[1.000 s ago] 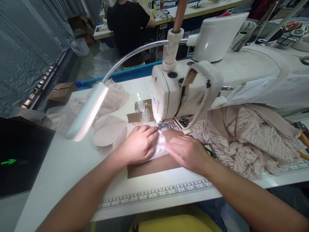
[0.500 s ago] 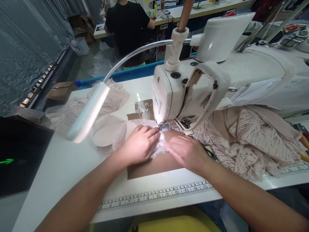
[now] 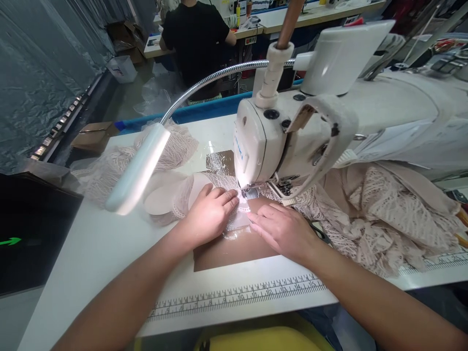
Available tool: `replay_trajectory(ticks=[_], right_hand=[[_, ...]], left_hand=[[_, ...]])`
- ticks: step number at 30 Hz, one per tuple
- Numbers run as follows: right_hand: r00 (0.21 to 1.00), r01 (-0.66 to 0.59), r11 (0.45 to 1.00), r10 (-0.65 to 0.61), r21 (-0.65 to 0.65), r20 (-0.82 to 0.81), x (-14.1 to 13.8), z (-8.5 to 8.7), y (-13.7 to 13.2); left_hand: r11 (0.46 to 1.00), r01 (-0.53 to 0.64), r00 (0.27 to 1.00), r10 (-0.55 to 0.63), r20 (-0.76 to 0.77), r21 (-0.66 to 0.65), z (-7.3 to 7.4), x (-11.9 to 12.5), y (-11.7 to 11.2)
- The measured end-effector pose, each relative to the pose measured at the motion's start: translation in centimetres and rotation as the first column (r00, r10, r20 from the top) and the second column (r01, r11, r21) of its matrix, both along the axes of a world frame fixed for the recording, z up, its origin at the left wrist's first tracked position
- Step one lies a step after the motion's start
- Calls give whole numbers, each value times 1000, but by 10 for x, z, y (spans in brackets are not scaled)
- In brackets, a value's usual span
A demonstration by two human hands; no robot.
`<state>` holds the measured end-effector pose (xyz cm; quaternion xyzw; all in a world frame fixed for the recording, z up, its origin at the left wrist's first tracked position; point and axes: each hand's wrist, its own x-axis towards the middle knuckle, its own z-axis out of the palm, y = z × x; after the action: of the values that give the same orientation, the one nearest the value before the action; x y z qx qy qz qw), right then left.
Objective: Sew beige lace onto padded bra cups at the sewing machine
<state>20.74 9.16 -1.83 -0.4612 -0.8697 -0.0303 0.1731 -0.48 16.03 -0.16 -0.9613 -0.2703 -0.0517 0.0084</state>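
Note:
A pale pink lace fabric lies under the presser foot of a white sewing machine. My left hand rests on the lace just left of the foot, fingers stretched out and pressing down. To the right of the lace's near end, my right hand has thumb and fingers closed together at the fabric's edge. Two pale rounded cups join the lace on the left. Beneath both hands runs a brown sheet stuck to the white table.
A lamp head on a bendable metal neck hangs over the table's left side. More lace is heaped to the right, with black scissors partly beneath. A printed ruler lines the front edge. Beyond, a person sits at another table.
My left hand has drawn slightly left of the presser foot, its fingers lying straighter. More lace shows between the hands. My right hand has barely moved, and the view has shifted a little.

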Motion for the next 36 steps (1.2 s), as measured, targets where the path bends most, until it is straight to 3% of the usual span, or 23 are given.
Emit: replay_trajectory(ticks=[13,24,28,32,34,36], right_hand=[[986,161,985,-159,-53,44,-11,0,7],[987,163,977,-162,-138,23,-11,2,8],[990,142,981,-144,-136,-3,-2,16,-1],[950,282,941,-247,-187,189,15,37,-20],[919,327,933,-277,-151,279,25,39,-31],[907,319,944,-277,-87,318,35,33,-40]], left_hand=[[990,-139,985,137,103,8,-8,-3,12],[979,-180,951,197,239,-91,-8,-9,11],[967,-230,924,252,287,-109,-12,-11,12],[933,-305,881,353,316,-190,-8,-21,14],[933,-272,893,336,301,-237,1,-27,6],[934,-114,940,211,266,-340,13,-31,-12]])
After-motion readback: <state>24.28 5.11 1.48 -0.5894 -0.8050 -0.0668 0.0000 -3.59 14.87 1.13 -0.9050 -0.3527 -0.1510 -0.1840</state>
